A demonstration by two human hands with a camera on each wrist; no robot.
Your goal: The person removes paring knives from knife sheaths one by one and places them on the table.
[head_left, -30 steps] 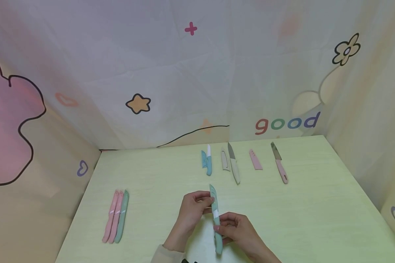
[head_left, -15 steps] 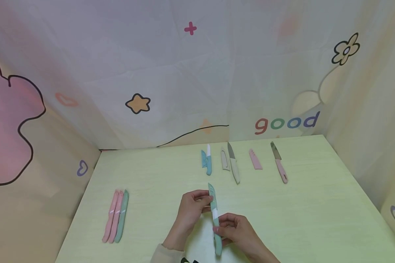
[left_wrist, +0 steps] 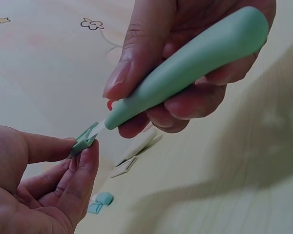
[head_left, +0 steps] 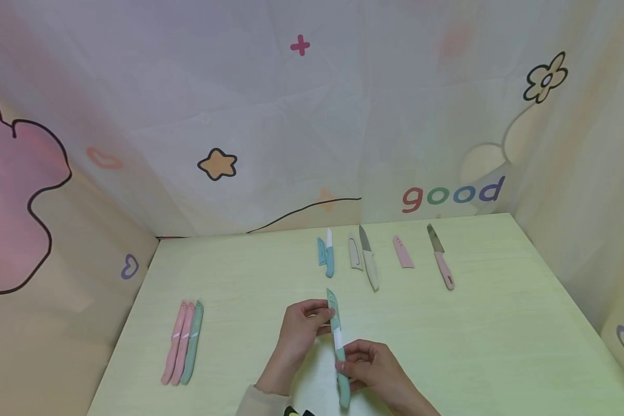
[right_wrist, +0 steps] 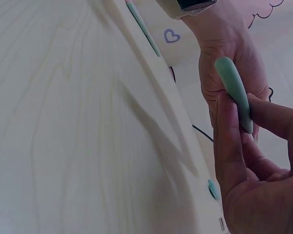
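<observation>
My right hand [head_left: 371,368] holds a paring knife by its mint-green handle [head_left: 344,394], thumb on top. My left hand [head_left: 303,325] pinches the green sheath [head_left: 333,301] that covers the front part of the blade. Between sheath and handle a stretch of white blade [head_left: 338,340] lies bare. In the left wrist view the blade [left_wrist: 98,128] runs into the mouth of the sheath [left_wrist: 84,140], between left thumb and fingers. The right wrist view shows the handle [right_wrist: 234,90] between thumb and fingers, with the sheath hidden. Knife and hands are above the table.
Two pink sheathed knives [head_left: 178,349] and a green one [head_left: 192,344] lie side by side at the left. Toward the back lie blue [head_left: 330,260], cream [head_left: 371,268] and pink [head_left: 444,268] knives, bare, each with its sheath beside it. A printed cloth [head_left: 291,127] stands behind the table.
The strip of bare white blade has grown slightly longer. My left hand has shifted a little up and left, my right hand a little down, and the knife with them.
</observation>
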